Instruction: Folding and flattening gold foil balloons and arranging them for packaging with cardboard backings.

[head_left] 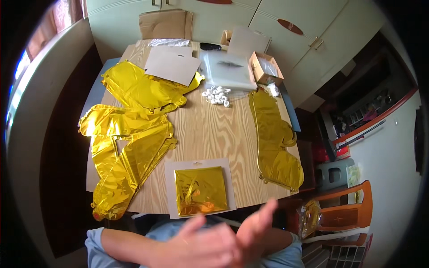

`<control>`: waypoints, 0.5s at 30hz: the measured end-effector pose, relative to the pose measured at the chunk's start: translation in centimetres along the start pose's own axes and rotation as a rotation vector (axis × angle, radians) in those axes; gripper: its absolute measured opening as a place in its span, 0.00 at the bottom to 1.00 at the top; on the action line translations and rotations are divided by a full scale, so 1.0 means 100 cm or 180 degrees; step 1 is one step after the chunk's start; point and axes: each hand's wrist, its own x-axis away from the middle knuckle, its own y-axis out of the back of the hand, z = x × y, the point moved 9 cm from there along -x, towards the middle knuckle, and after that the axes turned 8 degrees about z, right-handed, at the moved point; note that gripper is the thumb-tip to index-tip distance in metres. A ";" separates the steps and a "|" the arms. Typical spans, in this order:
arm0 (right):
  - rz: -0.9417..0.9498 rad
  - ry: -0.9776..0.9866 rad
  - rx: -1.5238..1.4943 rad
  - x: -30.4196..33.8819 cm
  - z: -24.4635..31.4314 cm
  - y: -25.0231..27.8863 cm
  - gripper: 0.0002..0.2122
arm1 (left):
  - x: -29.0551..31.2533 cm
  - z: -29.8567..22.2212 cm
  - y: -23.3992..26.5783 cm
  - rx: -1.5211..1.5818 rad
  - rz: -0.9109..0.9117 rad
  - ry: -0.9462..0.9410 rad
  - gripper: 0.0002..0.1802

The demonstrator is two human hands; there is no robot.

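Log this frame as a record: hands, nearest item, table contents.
Left hand: in front of the table, blurred, nothing visibly held
Right hand: beside it, open; contact unclear
Nearest item: folded gold foil on pale card
Left side: one flat foil shape behind another
Right side: third foil shape
Far side: white rings, clear plastic stack, open box

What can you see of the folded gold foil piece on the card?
The folded gold foil piece is squarish, shiny and creased, with orange reflections low down. It lies flat on a larger pale card with a hanging slot, at the near edge of the table. The left hand and right hand look clear of it.
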 end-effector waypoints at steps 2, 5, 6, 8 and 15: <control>-0.0284 0.0090 -0.2438 0.010 -0.040 -0.020 0.18 | 0.005 0.018 0.027 0.0504 -0.0623 0.0460 0.41; -0.0431 -0.0741 -0.3198 -0.044 -0.099 -0.094 0.07 | -0.014 0.008 0.023 0.1335 -0.0253 0.0184 0.41; -0.0161 -0.0815 -0.3273 -0.061 -0.111 -0.127 0.06 | -0.023 0.009 0.020 0.1663 -0.0136 0.0086 0.41; 0.0143 -0.1293 -0.3194 -0.083 -0.152 -0.207 0.07 | -0.040 0.014 0.011 0.2333 0.0042 -0.0078 0.41; 0.1216 -0.2363 -0.2375 -0.140 -0.235 -0.420 0.19 | -0.101 0.021 0.004 0.4678 0.0270 -0.0812 0.44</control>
